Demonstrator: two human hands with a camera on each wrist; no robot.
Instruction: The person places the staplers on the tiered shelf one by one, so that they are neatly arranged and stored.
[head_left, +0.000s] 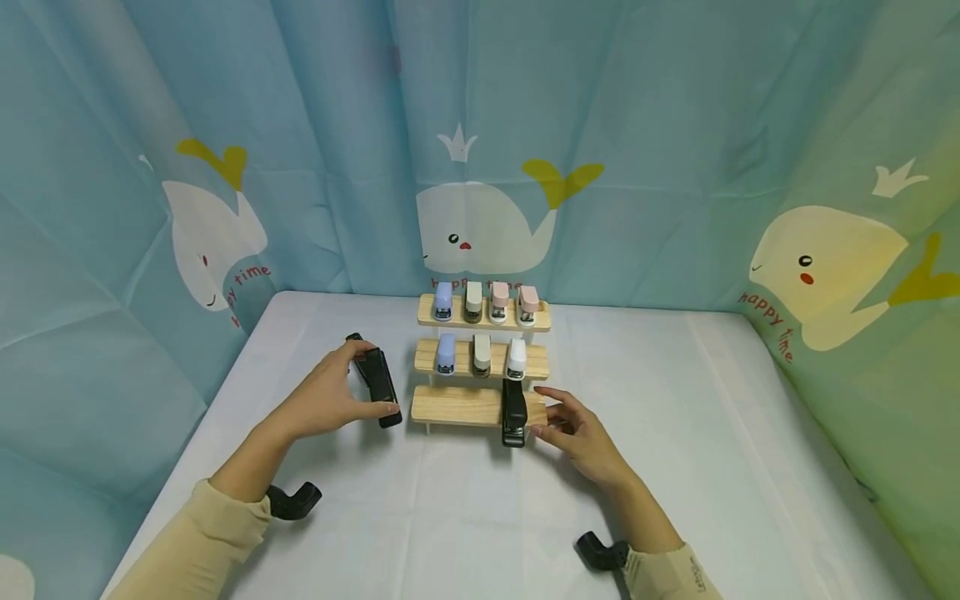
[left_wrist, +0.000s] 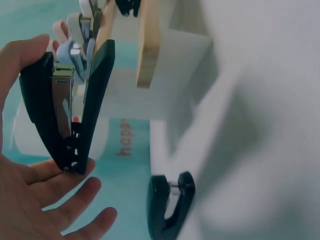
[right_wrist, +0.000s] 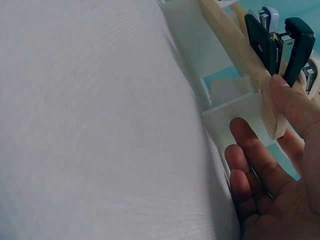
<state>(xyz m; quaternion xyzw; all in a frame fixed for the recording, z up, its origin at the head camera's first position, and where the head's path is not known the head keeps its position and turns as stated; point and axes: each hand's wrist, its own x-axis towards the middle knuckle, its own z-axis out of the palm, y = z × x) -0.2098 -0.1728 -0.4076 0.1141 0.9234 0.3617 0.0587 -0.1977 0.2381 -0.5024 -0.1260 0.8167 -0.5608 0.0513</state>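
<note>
In the head view my left hand (head_left: 330, 392) holds a black stapler (head_left: 380, 379) to the left of a three-step wooden display stand (head_left: 453, 406). The left wrist view shows its jaws spread, with the thumb at the mouth end and fingers at the hinge end. Another black stapler (left_wrist: 156, 210) appears beyond the hand, lower in that view. On the bottom step's right side sits a third black stapler (head_left: 513, 414). My right hand (head_left: 588, 442) is at that step's right end, thumb tip by the board's edge beside this stapler, other fingers loosely bent past the end.
Several small staplers in blue, pale grey and pink line the top step (head_left: 425, 310). The middle step (head_left: 425, 357) bears three more. Black wrist mounts (head_left: 600, 552) stick out near both cuffs. Behind the white tabletop (head_left: 465, 517) hangs a blue whale-print curtain (head_left: 645, 83).
</note>
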